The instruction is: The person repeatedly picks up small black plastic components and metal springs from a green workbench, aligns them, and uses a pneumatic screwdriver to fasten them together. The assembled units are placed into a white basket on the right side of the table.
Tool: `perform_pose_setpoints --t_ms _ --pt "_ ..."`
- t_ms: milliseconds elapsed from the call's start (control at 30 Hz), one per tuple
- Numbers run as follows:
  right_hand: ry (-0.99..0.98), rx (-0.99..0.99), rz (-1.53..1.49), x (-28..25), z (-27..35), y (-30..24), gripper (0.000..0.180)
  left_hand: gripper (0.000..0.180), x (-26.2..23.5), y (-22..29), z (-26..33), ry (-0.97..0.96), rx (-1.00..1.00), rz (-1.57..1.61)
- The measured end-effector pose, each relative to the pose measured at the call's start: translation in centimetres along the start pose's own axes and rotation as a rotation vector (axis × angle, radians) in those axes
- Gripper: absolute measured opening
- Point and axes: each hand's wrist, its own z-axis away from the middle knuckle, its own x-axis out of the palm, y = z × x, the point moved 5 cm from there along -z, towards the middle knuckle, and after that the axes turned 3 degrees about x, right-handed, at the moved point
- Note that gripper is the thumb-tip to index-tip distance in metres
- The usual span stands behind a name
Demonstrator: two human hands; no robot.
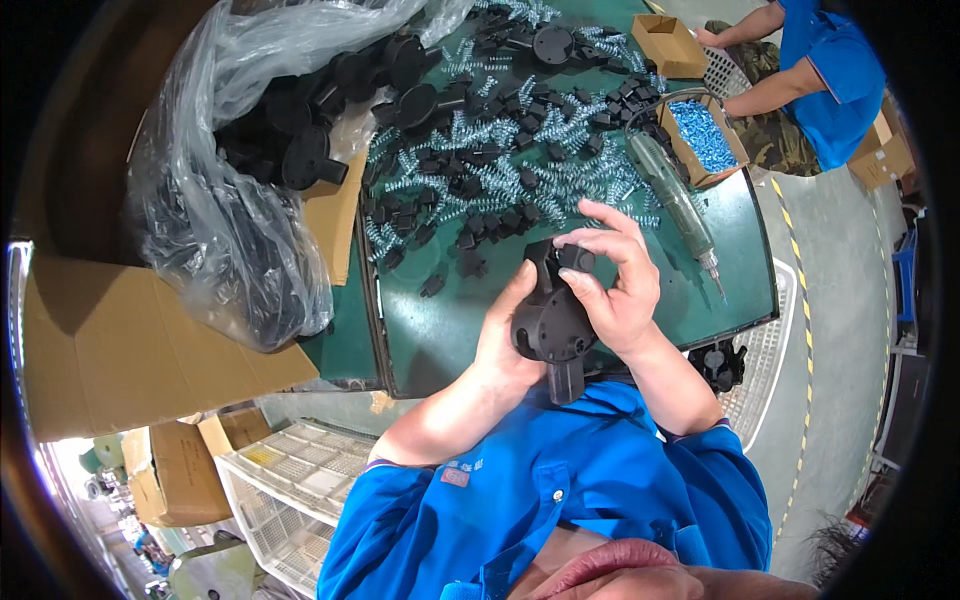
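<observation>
My left hand is closed around a black plastic housing with a round body and a stubby tube pointing toward me. It is held up over the near edge of the green table. My right hand pinches a small black block between thumb and fingers at the housing's far end. Whether the block is seated in the housing or just touching it, I cannot tell. Beyond my hands lie many loose metal springs mixed with small black blocks.
An electric screwdriver lies on the right, beside a box of blue-silver screws. At left, a cardboard box holds a plastic bag with black housings. A co-worker in blue sits far right. White crates stand below.
</observation>
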Motion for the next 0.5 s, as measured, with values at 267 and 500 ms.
perform_pose_setpoints --t_ms 267,500 --pt "-0.047 0.042 0.188 -1.0 1.4 -1.5 0.03 0.05 -0.8 0.4 1.1 -0.08 0.037 -0.193" --pt "-0.226 0.013 0.473 -3.1 0.7 -4.7 0.027 0.045 -0.9 1.1 0.7 -0.114 0.174 -0.443"
